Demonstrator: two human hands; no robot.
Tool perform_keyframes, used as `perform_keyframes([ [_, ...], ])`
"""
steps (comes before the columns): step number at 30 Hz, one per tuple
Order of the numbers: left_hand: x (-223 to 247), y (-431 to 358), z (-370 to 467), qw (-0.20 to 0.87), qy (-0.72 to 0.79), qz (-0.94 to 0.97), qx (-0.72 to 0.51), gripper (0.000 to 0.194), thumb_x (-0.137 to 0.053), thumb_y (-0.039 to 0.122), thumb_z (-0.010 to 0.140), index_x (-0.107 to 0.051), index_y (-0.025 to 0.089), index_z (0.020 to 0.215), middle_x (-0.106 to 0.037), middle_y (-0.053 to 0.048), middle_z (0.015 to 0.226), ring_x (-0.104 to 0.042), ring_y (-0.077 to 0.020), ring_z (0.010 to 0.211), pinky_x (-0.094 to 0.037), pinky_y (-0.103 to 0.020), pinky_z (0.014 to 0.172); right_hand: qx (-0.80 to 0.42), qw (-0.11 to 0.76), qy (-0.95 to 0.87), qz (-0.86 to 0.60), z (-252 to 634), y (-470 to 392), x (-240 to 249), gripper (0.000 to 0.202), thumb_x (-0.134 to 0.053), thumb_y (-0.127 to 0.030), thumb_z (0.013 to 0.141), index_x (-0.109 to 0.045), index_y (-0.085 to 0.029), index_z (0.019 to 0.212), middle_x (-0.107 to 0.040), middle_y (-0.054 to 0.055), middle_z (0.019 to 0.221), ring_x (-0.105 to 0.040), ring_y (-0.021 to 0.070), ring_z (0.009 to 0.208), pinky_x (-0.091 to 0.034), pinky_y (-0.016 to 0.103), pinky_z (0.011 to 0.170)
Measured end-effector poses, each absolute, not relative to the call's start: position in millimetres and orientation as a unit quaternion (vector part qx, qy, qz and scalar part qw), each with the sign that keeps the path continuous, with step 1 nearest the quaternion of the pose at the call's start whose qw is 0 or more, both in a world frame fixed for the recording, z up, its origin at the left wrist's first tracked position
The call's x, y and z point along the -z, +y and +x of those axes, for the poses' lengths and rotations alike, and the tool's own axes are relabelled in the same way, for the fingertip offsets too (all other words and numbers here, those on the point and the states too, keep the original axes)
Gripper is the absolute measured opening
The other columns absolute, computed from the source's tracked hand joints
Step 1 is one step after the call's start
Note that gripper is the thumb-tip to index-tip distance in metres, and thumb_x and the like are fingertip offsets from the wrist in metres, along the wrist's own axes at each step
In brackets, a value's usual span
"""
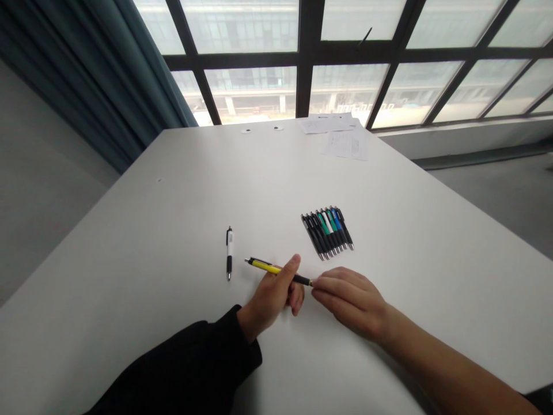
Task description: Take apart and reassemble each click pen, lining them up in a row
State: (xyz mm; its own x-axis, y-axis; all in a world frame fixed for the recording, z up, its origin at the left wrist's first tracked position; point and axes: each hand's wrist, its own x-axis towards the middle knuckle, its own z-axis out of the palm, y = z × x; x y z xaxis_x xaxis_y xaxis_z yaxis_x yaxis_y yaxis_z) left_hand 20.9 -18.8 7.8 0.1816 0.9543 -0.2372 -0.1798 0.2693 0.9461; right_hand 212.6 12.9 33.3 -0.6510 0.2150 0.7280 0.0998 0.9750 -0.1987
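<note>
A yellow ballpoint pen (pixel 264 266) with a black grip is held across my left hand (pixel 273 295), the thumb pressed over its barrel. Its clicker end points left and its tip points right. My right hand (pixel 351 298) pinches that tip between thumb and fingertips. To the left of my hands a white and black pen (pixel 229 252) lies alone on the table. Beyond my right hand, several pens (pixel 327 232) lie side by side in a slanted row; their barrels are black, green, white and blue.
The white table (pixel 173 219) stretches back to large windows (pixel 254 89). Sheets of paper (pixel 343 141) lie at its far right corner, with two small round fittings (pixel 277 128) by the back edge. A dark blue curtain (pixel 108 75) hangs at the left.
</note>
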Motion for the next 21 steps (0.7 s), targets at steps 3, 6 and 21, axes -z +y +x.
perform_keyframes([
  [3,-9.1,-18.5,19.8,0.658,0.462,0.413,-0.428,0.082,-0.035,0.08,0.09,-0.042,0.021,0.032,-0.043,-0.003,0.033,-0.045,-0.011,0.035,-0.033,-0.03,0.049,-0.035,0.408,-0.91,-0.062,212.2,11.2,-40.6,0.016,-0.058,-0.001,0.091,-0.066,-0.009,0.102,-0.075,0.017,0.098,-0.071,0.0263,0.094,-0.064,0.039,0.077],
  [6,-8.1,-17.9,18.1,0.67,0.456,0.414,-0.414,0.086,-0.029,0.086,0.086,-0.041,0.022,0.031,-0.041,-0.002,0.033,-0.043,-0.011,0.035,-0.034,-0.031,0.05,-0.023,0.407,-0.912,-0.049,211.9,9.9,-43.9,0.015,-0.059,-0.001,0.09,-0.066,-0.01,0.1,-0.075,0.018,0.101,-0.071,0.0274,0.097,-0.065,0.04,0.078],
  [21,-9.6,-11.5,16.5,0.699,0.433,0.319,-0.471,0.081,-0.037,0.08,0.088,-0.034,0.022,0.032,-0.038,-0.001,0.033,-0.04,-0.0107,0.038,-0.033,-0.031,0.052,-0.195,0.452,-0.84,-0.226,216.6,16.0,-32.0,0.017,-0.063,-0.01,0.091,-0.065,-0.019,0.104,-0.066,0.007,0.083,-0.062,0.0179,0.074,-0.054,0.031,0.066],
])
